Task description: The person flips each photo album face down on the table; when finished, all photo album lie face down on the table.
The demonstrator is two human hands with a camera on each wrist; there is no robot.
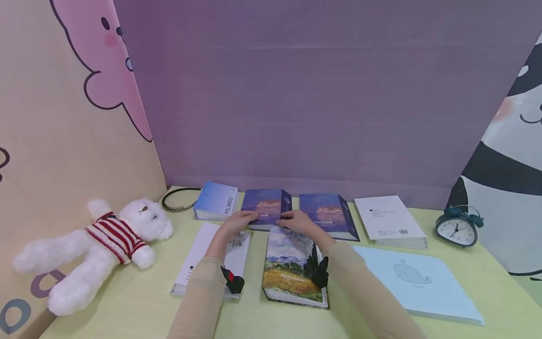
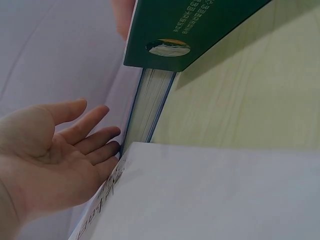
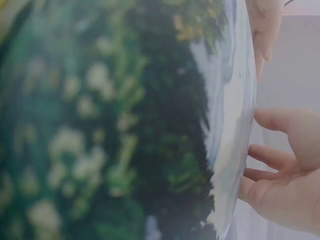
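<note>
My left hand (image 1: 238,223) reaches to the left side of a blue-purple photo album (image 1: 262,207), fingertips at its edge. In the left wrist view its fingers are spread and fairly straight. My right hand (image 1: 301,223) meets that album near its front right corner. Just below lies a landscape-painted photo album (image 1: 292,270); in the right wrist view its painted cover (image 3: 125,120) hides the tips of my right fingers (image 3: 272,156). The landscape album's green spine (image 2: 170,35) shows in the left wrist view. A white album (image 1: 211,263) lies under my left forearm.
A second blue-purple album (image 1: 326,214) and a white book (image 1: 390,221) lie to the right, above a pale blue whale album (image 1: 417,280). An alarm clock (image 1: 456,230) stands at far right. Leftward are a blue Polaroid album (image 1: 213,200), a headband (image 1: 175,208) and a teddy bear (image 1: 114,238).
</note>
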